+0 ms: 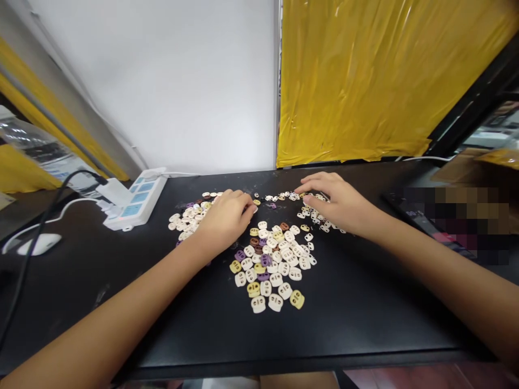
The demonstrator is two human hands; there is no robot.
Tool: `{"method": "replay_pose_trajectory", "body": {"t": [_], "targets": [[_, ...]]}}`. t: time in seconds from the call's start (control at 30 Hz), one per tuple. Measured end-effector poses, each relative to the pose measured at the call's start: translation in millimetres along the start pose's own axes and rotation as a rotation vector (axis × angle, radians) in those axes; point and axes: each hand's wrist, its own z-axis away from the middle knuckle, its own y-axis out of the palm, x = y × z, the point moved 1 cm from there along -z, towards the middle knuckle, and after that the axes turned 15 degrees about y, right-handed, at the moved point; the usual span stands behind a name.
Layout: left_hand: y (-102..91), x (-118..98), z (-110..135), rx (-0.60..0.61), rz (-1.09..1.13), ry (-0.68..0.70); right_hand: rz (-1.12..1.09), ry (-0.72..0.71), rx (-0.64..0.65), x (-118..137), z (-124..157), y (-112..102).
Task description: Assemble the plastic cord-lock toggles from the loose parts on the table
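Observation:
Many small two-hole plastic pieces, mostly cream with some yellow, purple and brown, lie spread on a black table. My left hand rests knuckles-up on the left part of the heap, fingers curled together at their tips over a piece I cannot make out. My right hand lies over the far right pieces, its fingers stretched out and pressing down on them. A smaller cluster of cream pieces sits left of my left hand.
A white power strip with a plugged-in black cable lies at the far left. A white mouse sits near the left edge. White wall and yellow plastic sheet stand behind. A dark keyboard-like object is at right.

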Motion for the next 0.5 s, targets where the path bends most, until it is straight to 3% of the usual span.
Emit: {"method": "replay_pose_trajectory", "body": {"t": [0.13, 0.37, 0.5], "targets": [[-3.8, -1, 1, -0.023, 0.042, -0.021, 0.015, 0.056, 0.013, -6, -5, -2], [-10.2, -7, 8, -0.226, 0.34, -0.102, 0.031, 0.051, 0.04, -6, -5, -2], [-10.4, -8, 9, -0.278, 0.493, -0.129, 0.046, 0.055, 0.07, -7, -6, -5]]}}
